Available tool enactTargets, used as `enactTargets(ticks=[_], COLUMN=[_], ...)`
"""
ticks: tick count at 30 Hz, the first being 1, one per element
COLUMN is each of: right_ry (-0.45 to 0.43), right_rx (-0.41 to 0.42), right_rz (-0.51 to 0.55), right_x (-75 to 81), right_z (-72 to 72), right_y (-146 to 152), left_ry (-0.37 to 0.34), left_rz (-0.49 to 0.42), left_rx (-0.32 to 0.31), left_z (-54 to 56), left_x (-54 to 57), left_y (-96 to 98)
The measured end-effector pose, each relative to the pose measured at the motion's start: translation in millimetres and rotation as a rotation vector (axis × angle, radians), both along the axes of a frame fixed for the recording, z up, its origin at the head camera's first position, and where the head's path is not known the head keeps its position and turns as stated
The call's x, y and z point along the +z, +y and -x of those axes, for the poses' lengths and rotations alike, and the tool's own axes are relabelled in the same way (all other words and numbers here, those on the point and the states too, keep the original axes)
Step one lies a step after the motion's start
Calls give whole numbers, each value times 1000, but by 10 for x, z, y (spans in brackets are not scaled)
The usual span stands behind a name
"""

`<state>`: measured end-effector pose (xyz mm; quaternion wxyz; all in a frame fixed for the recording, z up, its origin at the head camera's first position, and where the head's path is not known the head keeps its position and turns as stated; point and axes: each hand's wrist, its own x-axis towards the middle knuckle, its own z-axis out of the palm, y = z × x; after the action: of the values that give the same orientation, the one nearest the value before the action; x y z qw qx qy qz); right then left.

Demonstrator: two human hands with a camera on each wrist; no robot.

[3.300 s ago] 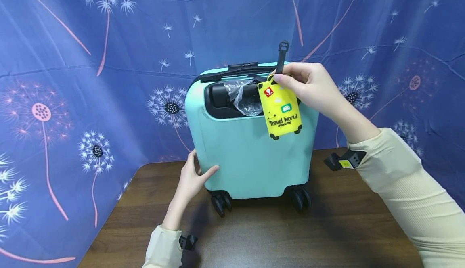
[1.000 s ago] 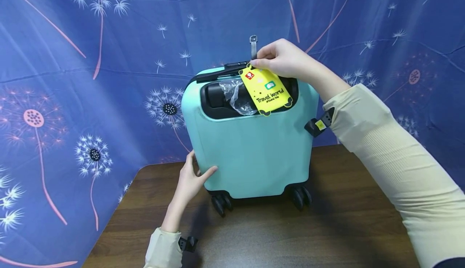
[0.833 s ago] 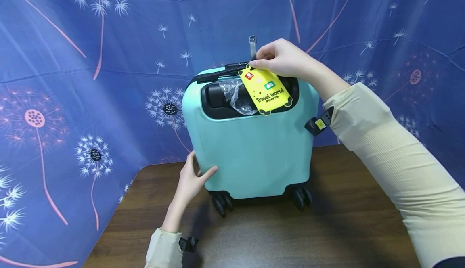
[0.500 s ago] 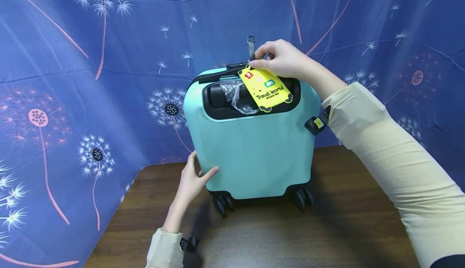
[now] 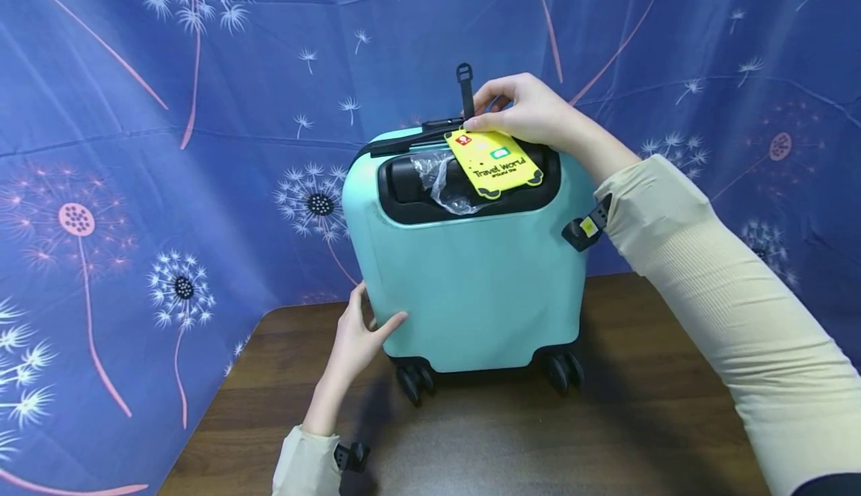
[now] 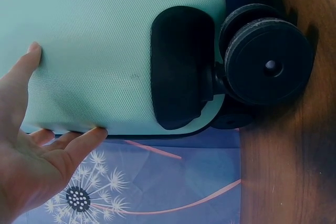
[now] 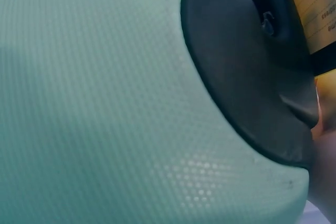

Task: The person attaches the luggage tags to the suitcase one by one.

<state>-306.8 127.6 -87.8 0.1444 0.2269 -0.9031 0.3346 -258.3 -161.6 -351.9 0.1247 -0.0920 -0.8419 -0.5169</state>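
A mint-green suitcase [image 5: 477,287] stands upright on its black wheels [image 5: 563,370]. My left hand [image 5: 353,335] grips its lower left side, thumb on the front face and fingers round the edge, as the left wrist view also shows. Up at the top, my right hand [image 5: 525,111] pinches a yellow luggage tag [image 5: 498,163] at its upper end. The tag reads "Travel World" and slants across the recessed black handle [image 5: 406,182]. Its black strap [image 5: 466,93] sticks up above the fingers, buckle uppermost. In the right wrist view, the lined label side of the tag [image 7: 317,14] shows at the right edge.
Clear plastic wrap [image 5: 451,191] clings to the handle. A black lock [image 5: 442,124] sits on the suitcase's top by the zipper [image 5: 397,144]. Beneath is a brown wooden table [image 5: 484,436], and a blue dandelion-print cloth [image 5: 222,182] hangs close behind.
My right hand has carried the tag left and upward from the suitcase's front to the handle recess, and the tag now slants more. The left hand keeps its place.
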Motion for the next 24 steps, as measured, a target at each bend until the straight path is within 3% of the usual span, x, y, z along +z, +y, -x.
enactTargets(ticks=[15,24], right_ry=[2,27], right_rx=[84,63], right_rz=[80,93], right_x=[-1,-28], right_z=[102,127], right_y=[12,6], left_ry=[1,12], left_rz=[1,13], left_rx=[12,11], left_z=[-12,-20], left_x=[-16,3], left_y=[15,1])
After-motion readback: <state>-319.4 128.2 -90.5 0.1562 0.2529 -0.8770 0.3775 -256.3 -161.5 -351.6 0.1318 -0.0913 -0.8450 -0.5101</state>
